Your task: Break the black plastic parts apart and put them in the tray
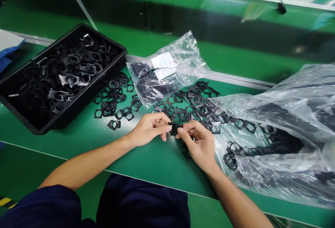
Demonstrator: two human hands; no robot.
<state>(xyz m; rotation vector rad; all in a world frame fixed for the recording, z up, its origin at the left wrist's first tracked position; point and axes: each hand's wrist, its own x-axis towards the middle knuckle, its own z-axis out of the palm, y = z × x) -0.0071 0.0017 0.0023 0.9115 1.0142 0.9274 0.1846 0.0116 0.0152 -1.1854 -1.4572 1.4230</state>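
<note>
At the left of the frame, a tray [86,99] is filled with rings [72,59]. From the lower left, the left forearm [96,160] is stretched inward; at centre, a black part [176,126] is pinched by the left hand [148,129], thumb against fingers. Above, a label [163,65] is seen on a bag [188,53], its print illegible. The part's right end is pinched by the bent right hand [201,144]. At right, plastic sheeting [295,102] is spread.
</note>
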